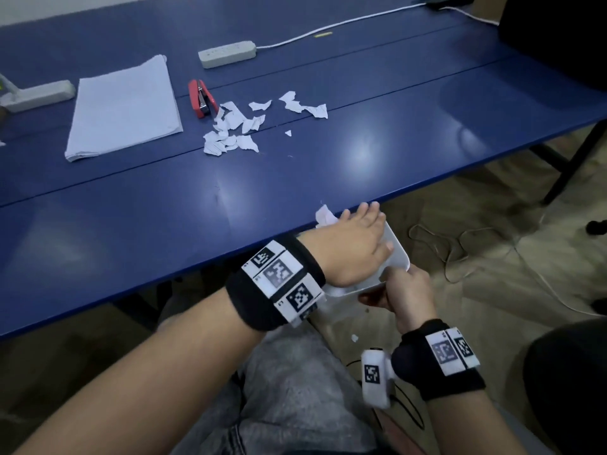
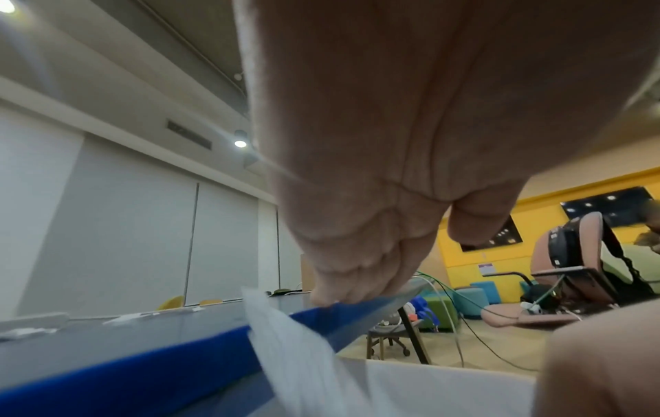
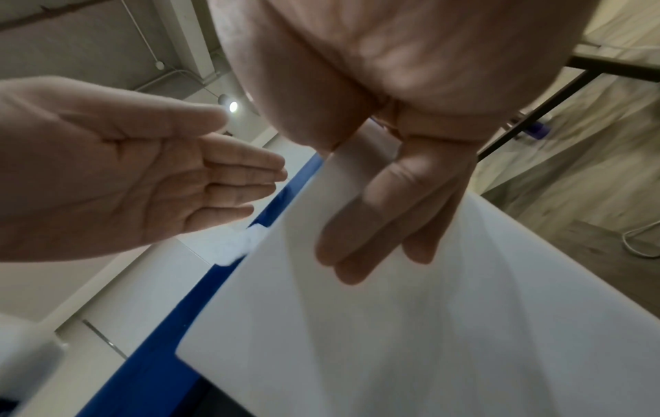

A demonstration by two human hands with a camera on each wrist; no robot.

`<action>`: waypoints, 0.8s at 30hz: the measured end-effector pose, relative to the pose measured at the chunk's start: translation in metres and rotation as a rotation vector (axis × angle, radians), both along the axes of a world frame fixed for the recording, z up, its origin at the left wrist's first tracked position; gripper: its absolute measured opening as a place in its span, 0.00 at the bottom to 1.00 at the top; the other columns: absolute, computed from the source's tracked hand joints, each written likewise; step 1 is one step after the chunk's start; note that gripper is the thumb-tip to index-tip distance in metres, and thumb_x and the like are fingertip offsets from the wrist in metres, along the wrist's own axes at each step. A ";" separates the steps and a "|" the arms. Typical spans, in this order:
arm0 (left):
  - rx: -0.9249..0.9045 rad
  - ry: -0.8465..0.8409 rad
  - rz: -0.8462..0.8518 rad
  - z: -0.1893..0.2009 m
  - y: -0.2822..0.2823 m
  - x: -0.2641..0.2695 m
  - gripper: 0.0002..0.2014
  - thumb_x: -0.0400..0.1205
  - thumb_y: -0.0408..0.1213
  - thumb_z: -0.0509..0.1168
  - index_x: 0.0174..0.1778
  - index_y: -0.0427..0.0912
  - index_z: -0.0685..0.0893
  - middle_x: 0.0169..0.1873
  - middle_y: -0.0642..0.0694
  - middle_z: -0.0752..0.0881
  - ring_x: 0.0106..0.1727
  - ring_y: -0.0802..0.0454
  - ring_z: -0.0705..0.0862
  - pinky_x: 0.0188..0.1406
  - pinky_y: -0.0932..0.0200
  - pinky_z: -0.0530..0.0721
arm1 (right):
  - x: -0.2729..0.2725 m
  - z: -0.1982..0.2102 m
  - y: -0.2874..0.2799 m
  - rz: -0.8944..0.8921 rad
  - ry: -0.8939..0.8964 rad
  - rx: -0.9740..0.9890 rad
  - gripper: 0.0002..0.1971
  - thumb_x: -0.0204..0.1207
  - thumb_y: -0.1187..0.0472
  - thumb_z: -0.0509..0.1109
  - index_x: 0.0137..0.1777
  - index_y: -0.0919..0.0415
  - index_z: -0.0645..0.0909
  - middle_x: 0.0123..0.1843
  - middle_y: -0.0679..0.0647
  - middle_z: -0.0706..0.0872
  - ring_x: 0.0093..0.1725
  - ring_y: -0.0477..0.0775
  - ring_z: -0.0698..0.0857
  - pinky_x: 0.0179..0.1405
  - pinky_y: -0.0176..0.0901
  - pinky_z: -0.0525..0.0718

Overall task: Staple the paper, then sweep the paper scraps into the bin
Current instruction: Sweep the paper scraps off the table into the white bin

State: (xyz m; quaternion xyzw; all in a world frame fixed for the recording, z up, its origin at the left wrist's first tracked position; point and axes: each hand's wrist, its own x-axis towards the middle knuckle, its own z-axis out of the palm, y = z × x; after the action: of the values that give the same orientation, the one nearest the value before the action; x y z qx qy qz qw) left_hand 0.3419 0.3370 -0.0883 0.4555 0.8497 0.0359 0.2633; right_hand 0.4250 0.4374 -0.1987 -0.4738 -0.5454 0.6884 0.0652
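Right now, the person's left hand point(image 1: 356, 244) is reaching across the near edge of the blue tabletop point(image 1: 164, 218), fingers straight and relaxed, palm down, holding nothing. A torn paper scrap point(image 1: 325, 214) is lying at that edge, just beside the fingers and partly over the lip. The right hand point(image 1: 402, 295) is gripping the near rim of a white bin point(image 1: 399, 254), thumb over the rim and fingers spread against its outer wall, holding it just below the tabletop's edge under the left hand. Farther back on the tabletop, a pile of torn scraps point(image 1: 236, 128) is lying loose, with a red stapler point(image 1: 201, 98) just beside it on the left. Left of the stapler, the stack of white paper point(image 1: 124, 106) is lying flat. Two power strips, one behind the stapler point(image 1: 226, 54) and one at the far left point(image 1: 39, 95), are sitting on the tabletop.
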 end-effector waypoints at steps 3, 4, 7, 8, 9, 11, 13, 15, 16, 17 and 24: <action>0.047 -0.011 0.011 0.010 -0.007 -0.011 0.29 0.91 0.45 0.43 0.86 0.35 0.48 0.87 0.40 0.44 0.88 0.48 0.43 0.86 0.51 0.43 | -0.001 -0.002 -0.001 -0.010 0.005 -0.008 0.15 0.73 0.76 0.57 0.56 0.78 0.80 0.34 0.76 0.85 0.21 0.72 0.88 0.27 0.51 0.89; 0.059 -0.003 0.043 0.015 -0.010 -0.020 0.29 0.91 0.44 0.44 0.86 0.35 0.49 0.87 0.40 0.46 0.88 0.47 0.43 0.86 0.52 0.44 | -0.001 -0.002 -0.002 -0.008 0.002 -0.007 0.16 0.73 0.76 0.57 0.57 0.78 0.80 0.35 0.77 0.85 0.21 0.71 0.88 0.25 0.48 0.88; 0.023 0.040 0.176 0.024 -0.021 -0.052 0.28 0.90 0.44 0.44 0.85 0.34 0.54 0.86 0.39 0.48 0.88 0.44 0.45 0.85 0.49 0.48 | -0.002 -0.001 -0.003 0.008 0.003 -0.003 0.18 0.73 0.75 0.57 0.61 0.75 0.79 0.38 0.75 0.87 0.21 0.71 0.89 0.25 0.47 0.88; -0.022 0.048 0.207 0.025 -0.024 -0.060 0.28 0.90 0.45 0.43 0.85 0.34 0.55 0.86 0.38 0.48 0.88 0.43 0.45 0.85 0.48 0.49 | -0.002 0.000 -0.004 0.009 0.007 -0.006 0.19 0.73 0.75 0.57 0.62 0.75 0.80 0.38 0.74 0.87 0.22 0.70 0.90 0.26 0.48 0.89; -0.071 0.052 0.221 0.023 -0.027 -0.064 0.28 0.90 0.45 0.43 0.85 0.34 0.55 0.86 0.37 0.47 0.87 0.41 0.45 0.85 0.46 0.50 | -0.002 0.000 -0.004 0.007 0.006 -0.012 0.19 0.73 0.75 0.57 0.62 0.75 0.80 0.37 0.74 0.87 0.22 0.70 0.90 0.27 0.48 0.89; -0.132 0.038 0.215 0.017 -0.029 -0.057 0.30 0.90 0.46 0.42 0.85 0.33 0.48 0.86 0.36 0.42 0.87 0.40 0.42 0.86 0.45 0.48 | -0.002 -0.001 -0.003 0.005 0.003 -0.013 0.18 0.74 0.75 0.57 0.61 0.74 0.80 0.33 0.71 0.88 0.22 0.69 0.90 0.26 0.48 0.89; -0.124 0.021 0.172 0.009 -0.030 -0.036 0.32 0.90 0.47 0.42 0.85 0.32 0.42 0.85 0.36 0.38 0.87 0.40 0.38 0.86 0.45 0.44 | -0.003 -0.002 -0.004 0.008 -0.007 -0.015 0.18 0.73 0.75 0.57 0.60 0.75 0.80 0.25 0.67 0.89 0.22 0.69 0.90 0.27 0.48 0.89; -0.083 -0.008 0.101 0.004 -0.032 -0.010 0.32 0.91 0.46 0.43 0.85 0.33 0.41 0.85 0.37 0.36 0.87 0.43 0.36 0.86 0.47 0.41 | -0.003 -0.003 -0.004 0.011 0.000 -0.022 0.17 0.73 0.75 0.58 0.59 0.76 0.80 0.25 0.69 0.89 0.23 0.71 0.90 0.27 0.49 0.90; -0.061 -0.044 0.066 0.003 -0.033 0.001 0.32 0.91 0.47 0.43 0.85 0.33 0.41 0.85 0.38 0.36 0.87 0.45 0.36 0.87 0.49 0.40 | -0.003 -0.003 -0.004 0.002 0.017 -0.031 0.17 0.73 0.75 0.58 0.60 0.77 0.79 0.30 0.73 0.89 0.24 0.72 0.90 0.28 0.51 0.90; -0.038 -0.079 0.040 0.003 -0.035 0.010 0.31 0.91 0.47 0.43 0.85 0.34 0.41 0.85 0.39 0.37 0.87 0.47 0.37 0.86 0.51 0.40 | -0.002 -0.005 -0.003 -0.014 0.032 -0.046 0.18 0.73 0.76 0.58 0.62 0.78 0.79 0.36 0.77 0.88 0.25 0.72 0.90 0.29 0.54 0.91; -0.040 0.142 0.368 0.007 -0.070 -0.024 0.33 0.89 0.50 0.43 0.85 0.33 0.44 0.85 0.34 0.42 0.86 0.37 0.39 0.86 0.42 0.41 | -0.007 -0.005 -0.007 0.008 0.004 -0.047 0.18 0.75 0.77 0.57 0.63 0.79 0.77 0.38 0.77 0.86 0.20 0.68 0.89 0.20 0.46 0.89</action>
State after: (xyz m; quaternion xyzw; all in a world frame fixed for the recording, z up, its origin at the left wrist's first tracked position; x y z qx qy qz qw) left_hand 0.3176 0.2670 -0.0817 0.2885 0.9356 0.0343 0.2005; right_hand 0.4185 0.4301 -0.2033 -0.4718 -0.5308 0.7021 0.0522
